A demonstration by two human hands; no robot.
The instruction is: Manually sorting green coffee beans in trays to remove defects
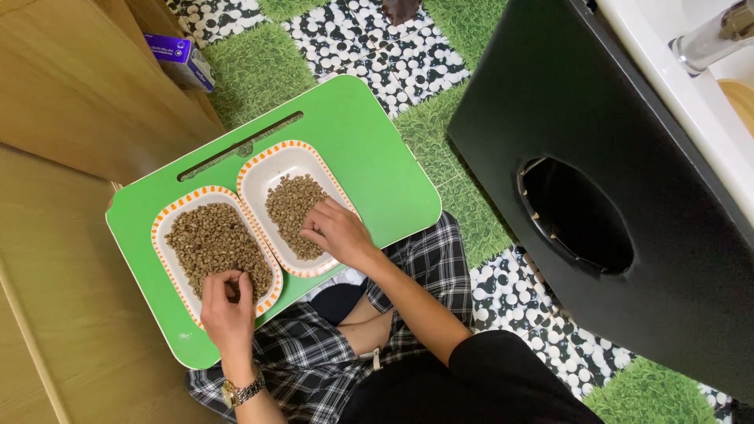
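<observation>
Small greenish-brown beans (216,243) in two orange-rimmed dishes (253,174) on a green lap tray (377,165) are worked by a left hand (228,310), fingertips pinched among them, and a right hand (338,232), fingers curled loosely; small, light pinches are best taken.

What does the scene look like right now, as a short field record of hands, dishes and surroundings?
left hand: fingers in the beans of the left dish
right hand: fingers on the beans of the right dish
dishes: two white oblong ones, orange-striped rims, side by side, touching
contents: greenish-brown beans, left pile larger
support: green lap tray over the person's crossed legs
nearby: black cabinet, purple box
</observation>
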